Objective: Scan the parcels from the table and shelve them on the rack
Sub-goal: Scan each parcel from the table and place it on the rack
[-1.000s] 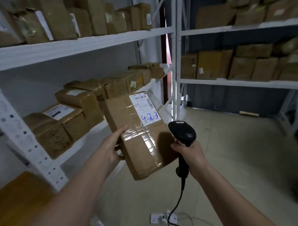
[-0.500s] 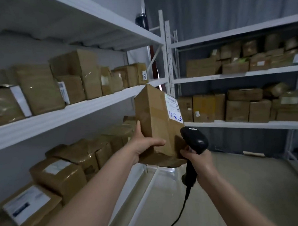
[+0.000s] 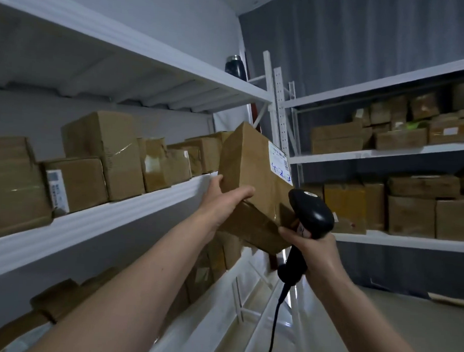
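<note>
My left hand (image 3: 221, 202) holds a brown cardboard parcel (image 3: 252, 176) from its near left side, thumb over the front face. The parcel is raised and tilted, level with the middle shelf (image 3: 122, 219) of the white rack on the left. A white label with blue handwriting (image 3: 280, 164) sits on its right face. My right hand (image 3: 312, 248) grips the handle of a black corded barcode scanner (image 3: 310, 214), just right of and below the parcel. The scanner's head hides the parcel's lower right corner.
The middle shelf carries several taped brown boxes (image 3: 104, 154); more sit on the shelf below (image 3: 55, 301). A second white rack (image 3: 402, 154) with several boxes stands at the back right. A dark bottle (image 3: 233, 65) stands on the top shelf. The scanner cable (image 3: 273, 326) hangs down.
My left hand has lifted the parcel from waist height up to the level of the middle shelf and tilted it. My view has swung upward. The right hand keeps the scanner beside it.
</note>
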